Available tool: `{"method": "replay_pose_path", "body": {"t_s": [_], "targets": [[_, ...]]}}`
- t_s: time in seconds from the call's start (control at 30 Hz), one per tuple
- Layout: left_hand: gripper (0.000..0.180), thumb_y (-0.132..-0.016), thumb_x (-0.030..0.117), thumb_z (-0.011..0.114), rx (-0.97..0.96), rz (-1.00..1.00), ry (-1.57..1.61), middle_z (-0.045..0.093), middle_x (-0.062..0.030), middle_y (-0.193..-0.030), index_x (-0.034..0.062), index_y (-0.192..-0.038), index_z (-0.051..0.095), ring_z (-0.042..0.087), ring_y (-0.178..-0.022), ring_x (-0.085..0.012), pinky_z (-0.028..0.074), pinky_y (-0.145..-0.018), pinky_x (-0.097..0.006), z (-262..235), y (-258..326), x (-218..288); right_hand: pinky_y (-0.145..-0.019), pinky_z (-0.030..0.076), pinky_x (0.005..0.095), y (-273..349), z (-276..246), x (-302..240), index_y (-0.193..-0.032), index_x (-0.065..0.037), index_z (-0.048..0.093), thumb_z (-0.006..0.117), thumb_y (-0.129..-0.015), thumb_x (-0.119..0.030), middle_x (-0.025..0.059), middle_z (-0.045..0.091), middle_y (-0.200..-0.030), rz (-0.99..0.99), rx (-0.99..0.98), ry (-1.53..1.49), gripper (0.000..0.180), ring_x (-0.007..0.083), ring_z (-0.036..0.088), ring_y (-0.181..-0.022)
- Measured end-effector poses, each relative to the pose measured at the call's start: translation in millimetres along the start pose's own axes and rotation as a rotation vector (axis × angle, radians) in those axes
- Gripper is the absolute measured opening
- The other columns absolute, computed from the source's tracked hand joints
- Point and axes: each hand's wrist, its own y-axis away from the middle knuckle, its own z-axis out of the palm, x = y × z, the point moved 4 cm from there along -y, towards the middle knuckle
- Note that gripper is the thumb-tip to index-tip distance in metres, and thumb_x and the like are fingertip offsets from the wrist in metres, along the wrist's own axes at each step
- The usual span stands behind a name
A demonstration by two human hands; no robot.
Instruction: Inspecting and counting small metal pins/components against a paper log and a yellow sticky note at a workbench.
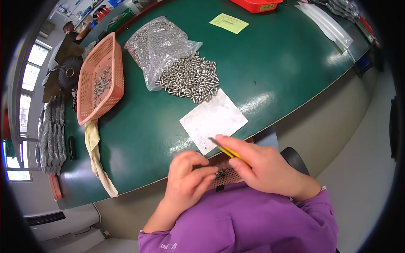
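Note:
My right hand [261,164] is closed around a slim yellow-and-black knife [233,154], its dark narrow tip pointing up and left over the edge of a white sheet [214,120]. Thumb and fingers of my left hand [187,179] are pinched together just left of it; whatever they hold is too small or hidden to make out. Under both hands, at my lap, part of a reddish basket [225,180] shows small metal pieces inside. Beyond the sheet lies a heap of small silvery metal parts [192,78], spilling from a clear plastic bag [156,44].
To the left, a pink basket [118,78] holds some metal parts, with a pale cloth strip [93,145] below it. Packed silvery bags [51,135] and a black fan [69,72] stand farther left. A yellow-green card [228,23], red bin [257,4] and plastic sleeves [329,29] lie at the back.

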Motion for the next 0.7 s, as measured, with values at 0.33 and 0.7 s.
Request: {"method": "replay_pose_path", "body": {"t_s": [0.33, 0.7], "targets": [[0.044, -0.079, 0.009, 0.076, 0.188, -0.222, -0.276, 0.063, -0.0136, -0.128, 0.0031, -0.121, 0.065, 0.054, -0.125, -0.0373, 0.043, -0.103, -0.048, -1.1, 3.6, -18.1, -0.071, 0.058, 0.041, -19.1, -28.1, 19.8, -0.121, -0.009, 0.065, 0.074, -0.09, -0.02, 0.0122, 0.064, -0.113, -0.023, 0.324, 0.44, 0.034, 0.0312, 0.07, -0.083], [0.046, -0.08, 0.011, 0.076, 0.109, -0.181, -0.245, 0.063, -0.0116, -0.136, 0.0039, -0.125, 0.064, 0.051, -0.134, -0.0369, 0.038, -0.109, -0.05, 10.5, -0.4, -10.5, -0.081, 0.057, 0.0432, -16.5, -43.1, 29.0, -0.129, -0.006, 0.063, 0.078, -0.084, -0.019, 0.0154, 0.062, -0.12, 0.04, 0.296, 0.331, 0.049, 0.0341, 0.069, -0.095]]}}
